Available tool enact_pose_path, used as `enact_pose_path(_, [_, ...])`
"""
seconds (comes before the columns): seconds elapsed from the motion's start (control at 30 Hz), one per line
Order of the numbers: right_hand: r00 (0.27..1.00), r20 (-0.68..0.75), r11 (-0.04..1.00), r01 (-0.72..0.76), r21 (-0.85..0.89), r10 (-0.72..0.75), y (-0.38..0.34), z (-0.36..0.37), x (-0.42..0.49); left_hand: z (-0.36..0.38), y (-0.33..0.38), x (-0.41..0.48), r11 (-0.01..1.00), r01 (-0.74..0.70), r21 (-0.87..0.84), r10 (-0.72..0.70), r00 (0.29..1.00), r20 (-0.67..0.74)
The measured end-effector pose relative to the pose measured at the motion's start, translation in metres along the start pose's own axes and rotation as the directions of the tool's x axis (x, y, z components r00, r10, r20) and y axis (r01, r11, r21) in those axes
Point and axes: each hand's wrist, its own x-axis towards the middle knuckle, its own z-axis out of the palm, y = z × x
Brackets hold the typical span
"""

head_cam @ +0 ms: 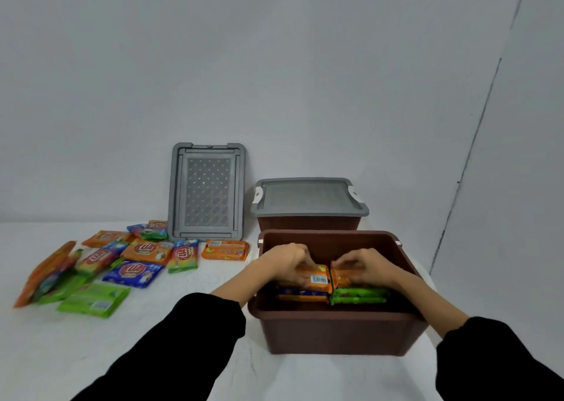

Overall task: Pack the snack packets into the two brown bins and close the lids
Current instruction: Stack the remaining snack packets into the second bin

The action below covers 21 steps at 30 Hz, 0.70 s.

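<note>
A person's left hand [288, 263] and right hand [364, 266] reach down into an open brown plastic bin [335, 333] standing on a white surface [183, 324]. Each grip is closed on a snack. The left hand's fingers curl over an orange foil packet with a barcode label [316, 278]. The right hand's fingers curl over a second orange foil packet [341, 274], and the two packets meet end to end between the hands. Directly below the right grip lie green foil packets [360, 296]; below the left grip lies a blue and orange packet [302, 293]. Beyond both grips stands a second brown plastic bin [308, 225] with its grey plastic lid [308, 199] already on. Well out to the left of the left grip, a loose grey plastic lid [207, 191] leans against the pale wall [274, 64]. A heap of bright snack packets [122, 263] lies on the surface there, with a lone orange packet [225, 250] nearest the bin. The step in hand appears to be laying these two packets as an upper layer. To do it well, lower both level, keep them snug against the layer beneath and leave no end above the rim, so the lid can seat later; release only once they lie flat
</note>
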Motion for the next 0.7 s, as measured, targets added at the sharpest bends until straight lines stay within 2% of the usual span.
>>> enact_pose_path(0.17, [0.984,-0.103,0.978,0.161,0.133,-0.148,-0.053,-0.022,0.014,-0.035,-0.019,-0.06,0.992,-0.043,-0.123,0.01,0.965,-0.261])
enact_pose_path(0.3, [0.949,-0.105,0.932,0.312,0.187,-0.296,-0.112,-0.025,0.053,-0.044,-0.067,-0.124,0.978,0.091,-0.185,-0.148,0.936,-0.318])
enact_pose_path(0.47, [0.91,-0.012,0.905,0.413,0.106,-0.414,-0.173,-0.002,0.122,-0.021,-0.153,-0.207,0.91,0.339,-0.237,-0.39,0.894,-0.22])
enact_pose_path(0.6, [0.906,0.107,0.912,0.409,0.025,-0.409,-0.204,0.032,0.18,0.022,-0.222,-0.265,0.782,0.56,-0.273,-0.572,0.819,0.042])
enact_pose_path(0.7, [0.903,0.229,0.918,0.389,-0.073,-0.365,-0.201,0.054,0.214,0.05,-0.247,-0.285,0.746,0.618,-0.247,-0.603,0.785,0.144])
